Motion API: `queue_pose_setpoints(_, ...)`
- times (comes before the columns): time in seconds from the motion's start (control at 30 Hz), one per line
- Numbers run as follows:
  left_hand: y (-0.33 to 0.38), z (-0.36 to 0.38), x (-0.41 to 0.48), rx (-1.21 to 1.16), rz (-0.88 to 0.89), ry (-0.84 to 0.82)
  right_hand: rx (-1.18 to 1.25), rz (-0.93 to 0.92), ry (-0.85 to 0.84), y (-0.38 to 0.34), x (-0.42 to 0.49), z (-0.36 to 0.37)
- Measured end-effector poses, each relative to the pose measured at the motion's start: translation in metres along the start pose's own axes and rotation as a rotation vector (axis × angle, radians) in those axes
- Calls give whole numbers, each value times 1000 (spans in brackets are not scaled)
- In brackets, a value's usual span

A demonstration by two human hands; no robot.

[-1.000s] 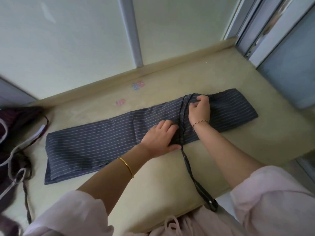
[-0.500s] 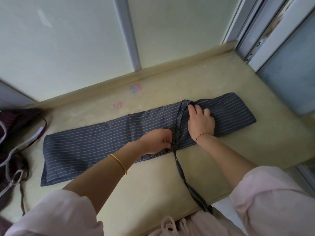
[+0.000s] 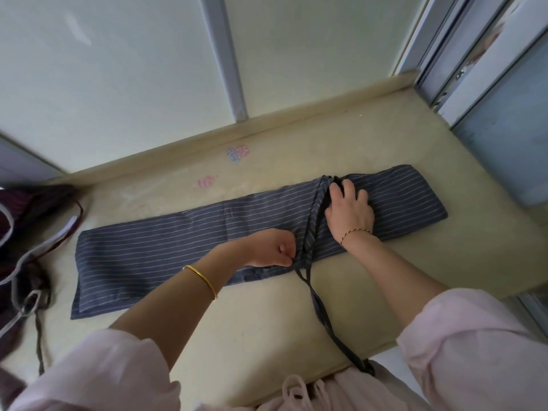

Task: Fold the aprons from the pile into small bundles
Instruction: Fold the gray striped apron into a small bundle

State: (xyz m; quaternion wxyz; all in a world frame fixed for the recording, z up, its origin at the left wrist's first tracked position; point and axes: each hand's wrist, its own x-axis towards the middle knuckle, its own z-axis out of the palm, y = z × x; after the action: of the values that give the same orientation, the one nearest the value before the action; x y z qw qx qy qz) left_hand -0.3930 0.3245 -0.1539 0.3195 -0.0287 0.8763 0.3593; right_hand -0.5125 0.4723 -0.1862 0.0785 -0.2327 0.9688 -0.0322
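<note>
- Head view: a dark grey striped apron (image 3: 178, 247), folded into one long narrow band, lies flat across the yellowish bench (image 3: 267, 336), running from near left to far right.
- The right hand (image 3: 350, 212) lies on the band's right part, palm down, fingers spread and straight, pressing the cloth.
- The left hand (image 3: 269, 247) sits at the band's near edge with fingers curled. It pinches the apron strap (image 3: 323, 315) where the strap leaves the cloth, though the exact grip is partly hidden by the knuckles.
- The strap crosses the band just left of the right hand, then trails over the bench's front edge towards the person's lap.
- A gold bangle (image 3: 201, 280) is on the left wrist and a thin bracelet (image 3: 354, 232) on the right. Both arms have pale pink sleeves (image 3: 474, 351).
- A pile of aprons (image 3: 20, 221), dark maroon with grey-edged straps, is heaped at the bench's left end, well apart from the band.
- Two small stickers, one pink (image 3: 206, 182) and one pink and blue (image 3: 238, 152), sit on the bench behind the band.
- Pale wall panels (image 3: 118, 69) rise behind the bench.
</note>
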Motion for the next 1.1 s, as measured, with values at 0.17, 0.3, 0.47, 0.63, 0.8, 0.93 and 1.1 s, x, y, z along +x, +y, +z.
queue_pose_setpoints(0.17,-8,2,-7,-502,-82,20,425,68,263,-33,-20,-21)
queue_pose_setpoints(0.3,-31,4,-34,-1044,-195,549,516,-298,7,-118,-45,-19)
queue_pose_setpoints(0.47,-108,2,-90,-646,-592,1093,153,-316,-81,-149,-52,17)
queue_pose_setpoints(0.63,-181,15,-165,-121,-1054,1085,-72,-326,-32,-169,-57,25)
queue_pose_setpoints(0.8,-201,28,-184,62,-1170,1021,-134,-471,-92,-176,-70,29)
queue_pose_setpoints(0.93,-197,13,-183,-137,-1138,1053,-212,-478,-79,-177,-79,27)
queue_pose_setpoints(1.1,-190,-22,-187,-972,-971,1080,-214,-503,-71,-172,-79,30)
